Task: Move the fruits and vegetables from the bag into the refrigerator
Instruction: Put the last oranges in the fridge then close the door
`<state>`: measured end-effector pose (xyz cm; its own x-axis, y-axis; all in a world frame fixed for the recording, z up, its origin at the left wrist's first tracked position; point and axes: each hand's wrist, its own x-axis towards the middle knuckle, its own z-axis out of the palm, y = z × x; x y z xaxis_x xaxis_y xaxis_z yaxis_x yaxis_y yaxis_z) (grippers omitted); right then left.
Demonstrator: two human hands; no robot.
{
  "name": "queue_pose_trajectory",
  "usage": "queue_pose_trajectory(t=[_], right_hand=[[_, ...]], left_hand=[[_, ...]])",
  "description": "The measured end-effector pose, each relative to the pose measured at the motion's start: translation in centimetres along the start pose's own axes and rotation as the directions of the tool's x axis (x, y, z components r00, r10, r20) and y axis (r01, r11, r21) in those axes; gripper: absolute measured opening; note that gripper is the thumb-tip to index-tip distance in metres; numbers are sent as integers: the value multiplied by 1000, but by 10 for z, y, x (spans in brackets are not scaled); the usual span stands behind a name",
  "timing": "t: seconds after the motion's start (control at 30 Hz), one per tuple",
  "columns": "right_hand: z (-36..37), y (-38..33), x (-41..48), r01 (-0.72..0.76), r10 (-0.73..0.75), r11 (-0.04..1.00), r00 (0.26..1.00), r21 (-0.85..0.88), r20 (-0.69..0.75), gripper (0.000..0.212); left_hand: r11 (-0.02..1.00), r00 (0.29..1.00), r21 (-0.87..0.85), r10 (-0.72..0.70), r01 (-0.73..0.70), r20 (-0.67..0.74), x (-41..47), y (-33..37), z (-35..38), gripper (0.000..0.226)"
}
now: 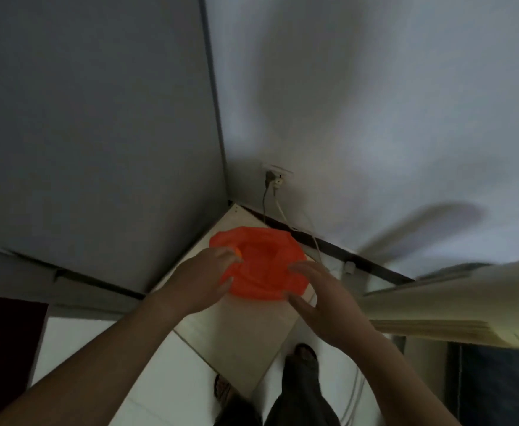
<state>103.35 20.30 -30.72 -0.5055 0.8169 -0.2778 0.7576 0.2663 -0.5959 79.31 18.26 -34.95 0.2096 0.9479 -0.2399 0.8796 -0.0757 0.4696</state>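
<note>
With the bag [264, 265] on the tabletop [239, 330], the left hand [201, 279] pinching its left rim and the right hand [322, 299] spread loose at the opposite edge, best pull the mouth wide before reaching in.

Light: dim, cool, indoor; source cannot be told.
Shadows: broad soft patches on the white wall [375, 87], a darker streak at far right.
Focus: soft throughout; yellow object [452, 299] at the right edge smeared.
Distortion: strong wide-angle lean of wall lines towards the edges.
Exposure: left hand [203, 278] and right hand [322, 302] dark; orange bag [261, 265] the one saturated patch.
</note>
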Motion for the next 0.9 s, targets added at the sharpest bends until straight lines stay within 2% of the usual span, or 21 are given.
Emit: queue_pose_trajectory(t=[0.13,0.27,0.43,0.5,0.6,0.73,0.9], right_hand=[[28,29,65,7,-6,1000,997,-2,82,45],[49,47,120,22,-23,1000,988,8,154,44],[74,63,174,145,-131,989,949,-27,286,48],[84,67,192,213,-197,977,931,-20,307,49],[99,73,217,243,-221,970,905,-16,363,58],[112,92,244,196,-188,980,900,20,393,67],[121,120,257,105,-104,994,878,24,467,55]], left_hand=[[998,998,-18,59,-58,30,30,-29,47,49],[999,999,-32,30,-30,11,51,-58,85,52],[990,990,1,-143,143,10,52,-106,120,69],[965,967,-67,-255,253,-25,52,-118,125,73],[896,912,-217,-406,387,-49,58,-124,131,79],[853,895,-310,-446,420,-15,65,-126,142,90],[839,885,-299,-465,454,38,61,-131,161,94]])
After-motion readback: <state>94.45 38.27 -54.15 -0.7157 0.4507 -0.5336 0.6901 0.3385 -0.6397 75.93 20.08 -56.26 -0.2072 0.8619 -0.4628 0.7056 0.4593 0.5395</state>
